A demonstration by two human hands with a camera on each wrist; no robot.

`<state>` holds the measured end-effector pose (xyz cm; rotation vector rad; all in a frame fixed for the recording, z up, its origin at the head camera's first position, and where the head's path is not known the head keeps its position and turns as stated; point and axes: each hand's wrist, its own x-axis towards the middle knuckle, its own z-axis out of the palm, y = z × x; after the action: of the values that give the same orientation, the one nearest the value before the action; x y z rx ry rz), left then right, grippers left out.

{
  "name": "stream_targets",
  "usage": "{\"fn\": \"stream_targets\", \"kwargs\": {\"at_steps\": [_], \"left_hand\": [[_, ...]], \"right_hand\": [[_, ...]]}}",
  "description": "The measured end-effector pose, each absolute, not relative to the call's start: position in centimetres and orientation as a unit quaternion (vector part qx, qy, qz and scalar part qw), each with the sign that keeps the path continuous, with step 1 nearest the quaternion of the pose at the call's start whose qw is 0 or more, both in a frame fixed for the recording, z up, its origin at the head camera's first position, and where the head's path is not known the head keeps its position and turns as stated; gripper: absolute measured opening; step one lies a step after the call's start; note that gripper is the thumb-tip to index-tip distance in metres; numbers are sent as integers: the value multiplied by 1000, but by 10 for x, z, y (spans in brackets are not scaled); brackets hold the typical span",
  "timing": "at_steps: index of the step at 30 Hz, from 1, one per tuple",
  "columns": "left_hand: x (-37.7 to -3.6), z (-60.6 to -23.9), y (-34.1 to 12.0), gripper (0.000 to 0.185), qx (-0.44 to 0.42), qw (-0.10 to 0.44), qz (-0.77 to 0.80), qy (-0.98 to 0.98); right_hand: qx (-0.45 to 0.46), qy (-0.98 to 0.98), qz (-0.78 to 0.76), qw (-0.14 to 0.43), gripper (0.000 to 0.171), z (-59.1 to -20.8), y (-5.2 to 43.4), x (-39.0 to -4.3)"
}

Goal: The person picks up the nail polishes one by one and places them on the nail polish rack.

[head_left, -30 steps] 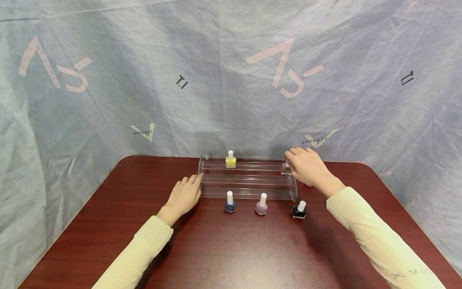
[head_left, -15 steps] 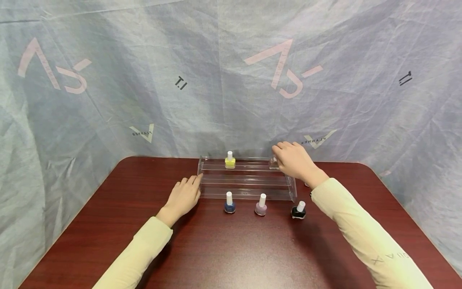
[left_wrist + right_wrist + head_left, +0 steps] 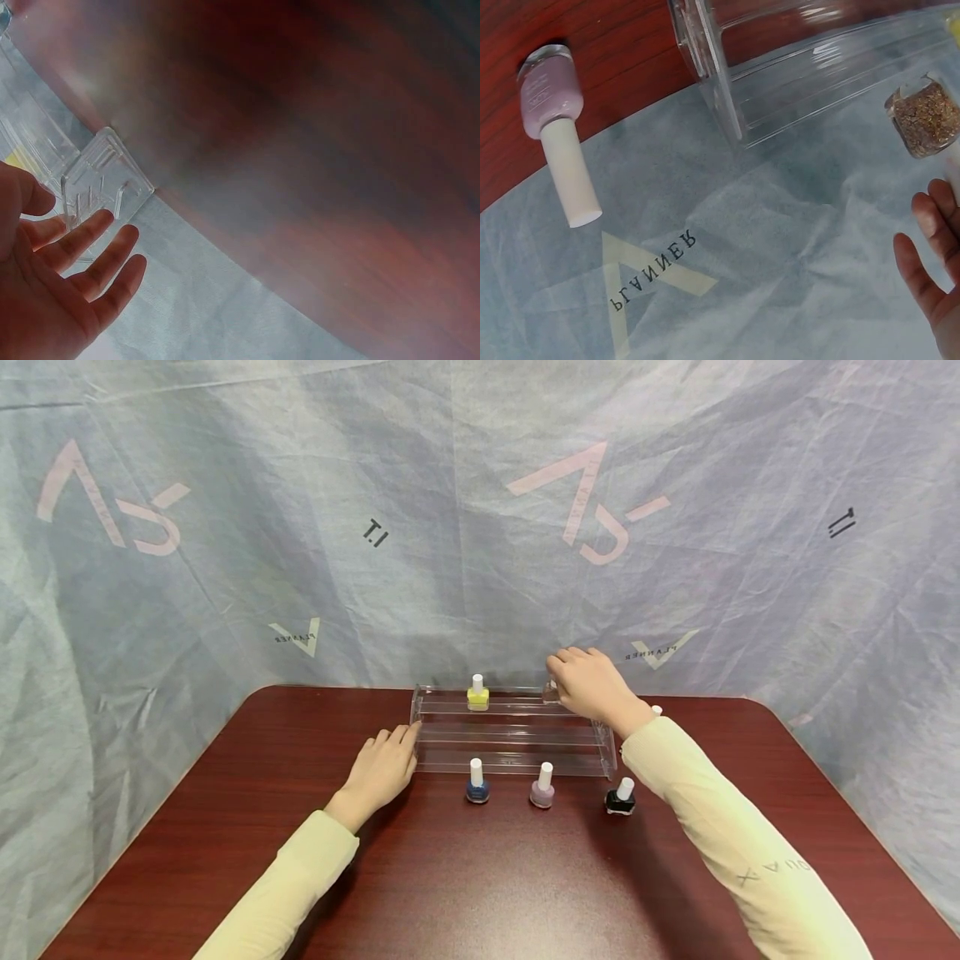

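Right hand: right hand (image 3: 592, 685) is up over the back tier of the clear rack (image 3: 513, 735), fingers curled round the cap of a glitter bottle (image 3: 551, 692); from the right wrist view the gold glitter bottle (image 3: 924, 118) hangs just off the fingertips (image 3: 930, 217), at about 12 o'clock from them.
Glitter bottle: it sits at the top step of the rack, toward the right end, at 3 o'clock from the yellow bottle (image 3: 477, 692); I cannot tell whether its base touches the shelf.
Left hand: left hand (image 3: 381, 768) lies flat on the bench (image 3: 480, 877), fingers straight and relaxed, tips against the rack's left end; in the left wrist view the left hand (image 3: 56, 292) is spread wide, with the rack's end plate (image 3: 101, 184) at 12 o'clock from the fingers.
Rack: three clear steps, standing near the bench's far edge, between the two hands.
Front row: blue bottle (image 3: 476, 782), mauve bottle (image 3: 543, 786) and black bottle (image 3: 620, 797) stand upright on the bench, just in front of the rack, at 6 o'clock from it, well apart from each other.
Behind the sleeve: a white cap (image 3: 656, 711) peeps out at 3 o'clock from the rack; the right wrist view shows a pale pink bottle (image 3: 555, 124) there, standing beside the rack's corner.
Backdrop: grey-blue printed cloth (image 3: 480, 510) hangs behind the bench.
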<state>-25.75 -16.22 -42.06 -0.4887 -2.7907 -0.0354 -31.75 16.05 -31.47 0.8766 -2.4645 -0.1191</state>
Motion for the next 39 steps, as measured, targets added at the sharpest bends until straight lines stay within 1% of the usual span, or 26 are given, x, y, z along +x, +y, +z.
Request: {"fn": "stream_targets", "kwargs": {"at_steps": [10, 13, 20, 24, 39], "left_hand": [[-257, -420, -162, 48, -172, 156, -13, -973], [-257, -420, -162, 48, -171, 156, -13, -973], [-256, -419, -161, 47, -177, 175, -20, -968], [-255, -418, -161, 47, -176, 173, -20, -969], [-256, -419, -161, 48, -174, 166, -20, -970]], "right_hand": [[317, -918, -56, 232, 6, -317, 150, -326], [317, -918, -60, 230, 6, -319, 148, -329], [319, -915, -62, 240, 4, -324, 144, -334], [317, -916, -61, 238, 4, -325, 143, -335], [298, -932, -59, 197, 5, -331, 145, -339]]}}
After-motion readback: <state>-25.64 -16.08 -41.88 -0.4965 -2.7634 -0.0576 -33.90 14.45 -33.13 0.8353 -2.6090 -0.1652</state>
